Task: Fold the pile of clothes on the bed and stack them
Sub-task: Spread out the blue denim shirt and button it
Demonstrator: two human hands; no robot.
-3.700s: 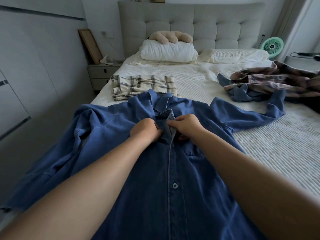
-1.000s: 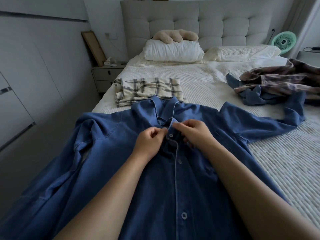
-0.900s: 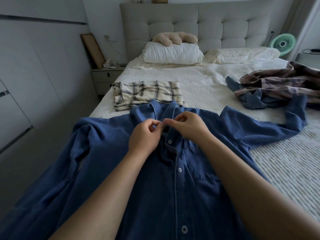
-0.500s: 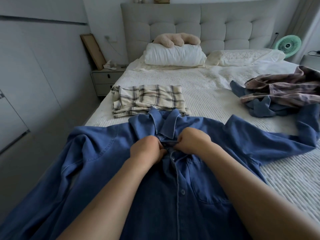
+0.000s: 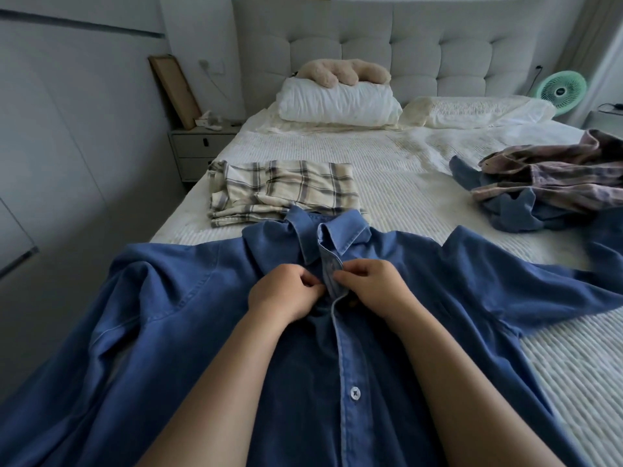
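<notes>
A blue denim shirt lies front-up across the near end of the bed, sleeves spread to both sides. My left hand and my right hand meet just below the collar, each pinching an edge of the button placket. One white button shows lower on the placket. A folded cream plaid garment lies beyond the collar. An unfolded heap of plaid and blue clothes sits at the right.
Two white pillows and a beige plush toy lie against the padded headboard. A nightstand stands left of the bed, with a wardrobe wall further left. A green fan stands at the far right.
My hands have worked up the placket from chest height toward the collar. The placket edge under the collar now stands lifted between my fingers. The shirt lies in the same place.
</notes>
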